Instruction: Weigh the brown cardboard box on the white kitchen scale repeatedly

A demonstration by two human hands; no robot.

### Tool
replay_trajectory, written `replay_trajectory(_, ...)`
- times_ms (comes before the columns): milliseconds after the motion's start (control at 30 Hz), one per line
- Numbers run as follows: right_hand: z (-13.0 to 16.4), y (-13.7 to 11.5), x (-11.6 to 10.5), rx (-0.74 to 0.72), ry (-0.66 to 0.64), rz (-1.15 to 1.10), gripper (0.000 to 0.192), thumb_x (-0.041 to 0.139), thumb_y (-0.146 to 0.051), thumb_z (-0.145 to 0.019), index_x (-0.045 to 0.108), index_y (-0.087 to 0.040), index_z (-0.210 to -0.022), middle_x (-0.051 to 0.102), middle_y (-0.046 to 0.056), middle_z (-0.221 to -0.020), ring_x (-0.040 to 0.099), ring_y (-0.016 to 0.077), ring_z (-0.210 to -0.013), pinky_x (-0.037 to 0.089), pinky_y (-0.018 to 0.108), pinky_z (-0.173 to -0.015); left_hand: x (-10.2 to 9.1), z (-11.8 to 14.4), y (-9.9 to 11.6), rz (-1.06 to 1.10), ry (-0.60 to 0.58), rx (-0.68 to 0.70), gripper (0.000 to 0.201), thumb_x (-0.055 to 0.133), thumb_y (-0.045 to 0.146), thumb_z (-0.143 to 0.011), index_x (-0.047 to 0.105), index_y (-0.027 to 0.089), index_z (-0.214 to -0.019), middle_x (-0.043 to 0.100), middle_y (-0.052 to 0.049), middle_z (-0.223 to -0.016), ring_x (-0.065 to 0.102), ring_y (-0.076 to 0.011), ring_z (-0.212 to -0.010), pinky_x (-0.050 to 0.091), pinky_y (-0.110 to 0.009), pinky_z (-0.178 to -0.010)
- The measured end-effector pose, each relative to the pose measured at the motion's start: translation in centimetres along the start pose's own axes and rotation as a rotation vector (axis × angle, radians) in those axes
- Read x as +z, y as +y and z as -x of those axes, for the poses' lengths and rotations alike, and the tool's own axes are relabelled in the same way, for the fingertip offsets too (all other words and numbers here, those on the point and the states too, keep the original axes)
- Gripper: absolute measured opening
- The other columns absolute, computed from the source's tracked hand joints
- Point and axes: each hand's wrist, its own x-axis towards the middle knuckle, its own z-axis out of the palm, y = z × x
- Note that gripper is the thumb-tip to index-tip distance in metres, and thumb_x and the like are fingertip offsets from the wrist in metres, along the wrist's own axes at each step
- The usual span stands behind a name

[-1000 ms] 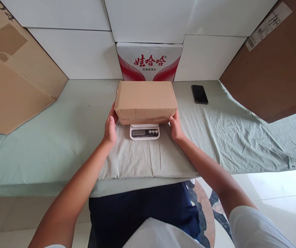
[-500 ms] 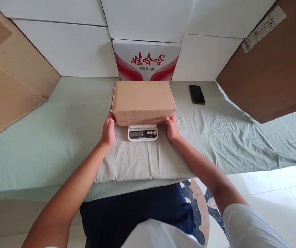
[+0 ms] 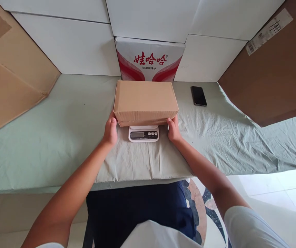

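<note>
A closed brown cardboard box [image 3: 145, 100] sits on a small white digital scale [image 3: 144, 134], whose display and buttons show below the box's front edge. My left hand [image 3: 110, 131] grips the box's lower left corner. At the lower right corner, my right hand [image 3: 174, 129] holds the box in the same way. The scale rests on a folded pale cloth pad [image 3: 137, 162] over the green sheet.
A black phone [image 3: 198, 95] lies on the green-sheeted table [image 3: 60, 137] at the right. A red-and-white printed carton [image 3: 149, 58] stands behind the box against white panels. Large cardboard sheets lean at the left [image 3: 10, 79] and right [image 3: 272, 72].
Both hands have slid slightly toward the box's bottom front corners while still gripping it. The box stays on the scale; the view has shifted a little.
</note>
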Motion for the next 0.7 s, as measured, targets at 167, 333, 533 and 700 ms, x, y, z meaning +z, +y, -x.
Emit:
replay_trajectory(167, 0.1, -0.2, -0.1, -0.005, -0.001, -0.009, 0.072, 0.046, -0.075, -0.086, 0.046, -0.040, -0.149, 0.055, -0.002, -0.162, 0.040, 0.0331, -0.159, 0.033, 0.055, -0.136, 0.0, 0.0, 0.0, -0.006, 0.017, -0.004, 0.073, 0.038, 0.078, -0.097, 0.066, 0.026, -0.141, 0.067, -0.012, -0.148, 0.050, -0.0306, -0.152, 0.038, -0.044, -0.129)
replay_trajectory(333, 0.0, 0.0, -0.2, -0.057, -0.008, -0.001, 0.072, 0.044, -0.071, -0.090, 0.039, -0.041, -0.155, 0.048, -0.003, -0.167, 0.034, 0.0306, -0.163, 0.029, 0.054, -0.138, -0.2, -0.3, 0.3, 0.013, 0.020, 0.016, 0.075, 0.041, 0.080, -0.094, 0.063, 0.029, -0.145, 0.063, -0.010, -0.153, 0.042, -0.0299, -0.159, 0.029, -0.044, -0.134)
replay_trajectory(533, -0.4, 0.0, -0.1, -0.094, 0.006, -0.001, 0.083, 0.044, -0.076, -0.088, 0.032, -0.038, -0.160, 0.042, -0.002, -0.171, 0.031, 0.0314, -0.165, 0.026, 0.054, -0.139, -0.3, -0.6, 1.0, 0.044, 0.034, 0.002, 0.076, 0.045, 0.081, -0.093, 0.057, 0.033, -0.151, 0.052, -0.007, -0.166, 0.036, -0.0298, -0.162, 0.026, -0.046, -0.136)
replay_trajectory(700, -0.3, -0.2, 0.1, -0.106, 0.001, 0.019, 0.083, 0.041, -0.079, -0.089, 0.033, -0.038, -0.161, 0.046, -0.001, -0.169, 0.029, 0.0304, -0.166, 0.028, 0.054, -0.138, -0.6, -0.5, 1.5, 0.004, 0.004, 0.026, 0.079, 0.042, 0.081, -0.093, 0.053, 0.034, -0.155, 0.044, -0.004, -0.171, 0.029, -0.0279, -0.165, 0.025, -0.045, -0.137)
